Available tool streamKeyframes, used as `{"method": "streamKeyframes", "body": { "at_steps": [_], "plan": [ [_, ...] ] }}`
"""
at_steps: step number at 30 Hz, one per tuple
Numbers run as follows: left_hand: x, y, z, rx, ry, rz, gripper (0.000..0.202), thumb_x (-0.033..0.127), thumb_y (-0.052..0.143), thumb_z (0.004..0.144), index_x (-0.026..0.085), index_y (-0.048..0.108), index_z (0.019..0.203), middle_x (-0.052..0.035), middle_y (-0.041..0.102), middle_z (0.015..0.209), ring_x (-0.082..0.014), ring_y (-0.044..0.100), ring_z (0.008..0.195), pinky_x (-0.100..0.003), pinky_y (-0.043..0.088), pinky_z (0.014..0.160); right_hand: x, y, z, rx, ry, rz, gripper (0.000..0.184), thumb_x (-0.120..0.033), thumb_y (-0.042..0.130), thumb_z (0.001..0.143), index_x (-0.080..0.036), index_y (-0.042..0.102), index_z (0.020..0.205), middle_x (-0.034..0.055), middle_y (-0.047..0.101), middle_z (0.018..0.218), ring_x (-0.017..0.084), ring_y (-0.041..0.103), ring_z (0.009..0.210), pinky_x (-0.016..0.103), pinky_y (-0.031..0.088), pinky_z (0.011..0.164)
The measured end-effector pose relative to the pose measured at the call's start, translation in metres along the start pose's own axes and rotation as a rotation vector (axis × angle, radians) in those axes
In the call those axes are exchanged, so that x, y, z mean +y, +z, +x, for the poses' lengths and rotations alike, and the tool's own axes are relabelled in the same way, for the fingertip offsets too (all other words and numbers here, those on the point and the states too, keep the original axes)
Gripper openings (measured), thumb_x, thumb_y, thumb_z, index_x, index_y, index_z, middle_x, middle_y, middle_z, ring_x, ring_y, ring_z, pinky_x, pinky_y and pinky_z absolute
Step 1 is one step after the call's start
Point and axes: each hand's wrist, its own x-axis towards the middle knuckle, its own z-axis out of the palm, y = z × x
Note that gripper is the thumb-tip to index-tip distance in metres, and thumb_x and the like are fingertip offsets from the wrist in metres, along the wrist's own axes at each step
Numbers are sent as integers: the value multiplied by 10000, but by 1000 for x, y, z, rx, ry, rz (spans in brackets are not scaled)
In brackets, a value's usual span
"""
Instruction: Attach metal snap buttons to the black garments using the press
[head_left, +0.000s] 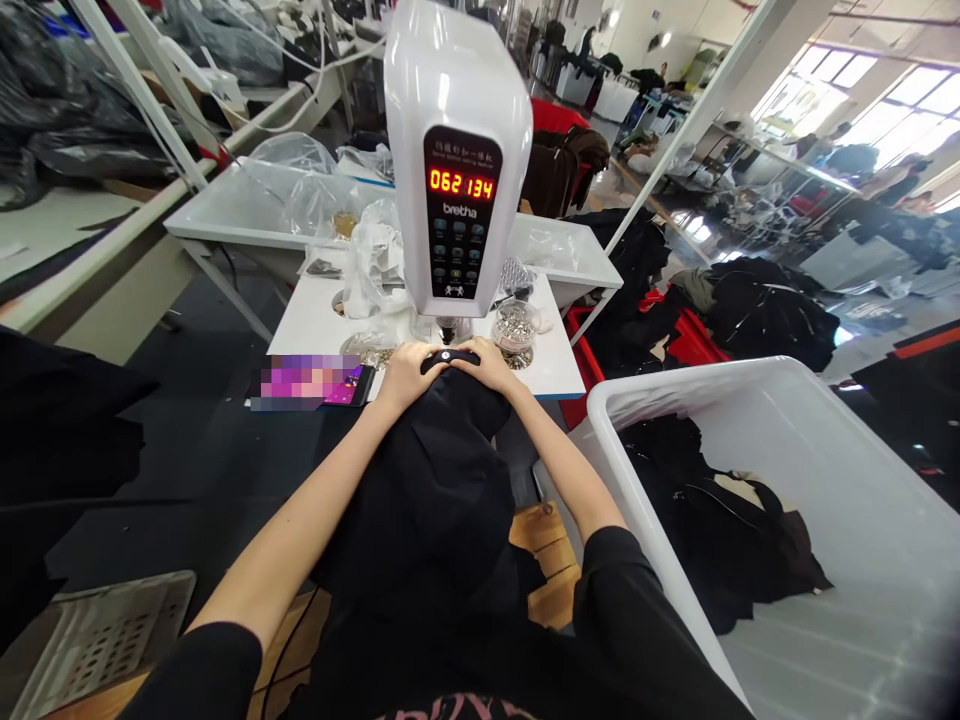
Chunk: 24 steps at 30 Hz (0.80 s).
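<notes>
Grip: left hand [405,375] and right hand [480,362] clamp a black garment [442,470], side by side, fingertips nearly meeting.
Garment: bunched at the near edge of a white worktable [315,325], just below the head of a Bretha button press [457,160].
Done: black garments [712,530] lie in a white plastic bin [675,378], near right.
Left: a glass bowl of metal studs [514,325] sits on the table, far right of the hands; whether this garment has its stud cannot be told.

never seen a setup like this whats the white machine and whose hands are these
This view comes from a camera worn on a person's head, looking down at their own hands. The left hand and right hand hold a black garment just below the white machine, which looks like a button press and shows 062134 in red digits. On the white table under it stands a clear bowl of metal studs. More black clothes lie in the white bin at the right.
</notes>
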Motion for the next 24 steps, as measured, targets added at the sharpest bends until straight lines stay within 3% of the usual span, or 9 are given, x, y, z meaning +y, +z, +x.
{"method": "streamKeyframes", "body": {
  "at_steps": [3, 7, 9, 11, 14, 18, 24],
  "plan": [
    [7, -9, 3, 13, -34, 58, 345, 312, 608, 800, 117, 588, 1084, -110, 647, 916, -263, 576, 892, -372, 439, 830, -8, -10, 1, 47, 51, -14, 277, -424, 644, 791, -160, 594, 857, 26, 586, 870, 176, 519, 860, 294, 379, 800],
    [15, -27, -14, 0, 39, 91, 113, 264, 544, 837, 173, 589, 885, -74, 613, 808, -229, 572, 792, -357, 454, 751, -24, -31, -20, 16, -36, 20, 130, -303, 574, 811, -184, 529, 836, -4, 553, 779, 147, 497, 714, 253, 368, 659],
    [21, -37, -36, -4, 175, 27, 113, 173, 469, 851, 185, 581, 840, -69, 597, 812, -201, 566, 791, -328, 470, 726, -33, -40, -47, -27, -205, -26, 56, -157, 487, 794, -185, 520, 830, 17, 545, 803, 149, 490, 731, 252, 371, 654],
    [30, -45, -63, 23, 292, -69, 175, 107, 441, 838, 195, 592, 839, -62, 589, 813, -170, 564, 778, -286, 481, 689, -42, -46, -80, -43, -371, -86, 171, -65, 426, 754, -188, 524, 822, 37, 546, 814, 156, 490, 756, 259, 381, 667],
    [47, -57, -104, 117, 394, -166, 183, 70, 526, 802, 224, 615, 843, -29, 611, 777, -140, 568, 720, -266, 479, 651, -59, -48, -131, 49, -489, -161, 213, -39, 428, 751, -207, 544, 814, 38, 563, 796, 155, 494, 744, 274, 393, 666],
    [69, -66, -141, 224, 455, -189, 178, 102, 640, 764, 255, 628, 853, 0, 634, 761, -131, 567, 671, -266, 478, 605, -83, -45, -178, 231, -504, -159, 218, -52, 444, 791, -240, 554, 794, 3, 565, 738, 122, 485, 646, 263, 399, 612],
    [87, -62, -158, 233, 492, -23, 184, 158, 697, 743, 255, 648, 891, 10, 642, 743, -141, 571, 663, -294, 448, 603, -99, -34, -202, 313, -382, -7, 201, -57, 497, 783, -245, 562, 814, -2, 565, 717, 121, 532, 655, 263, 439, 600]
  ]
}}
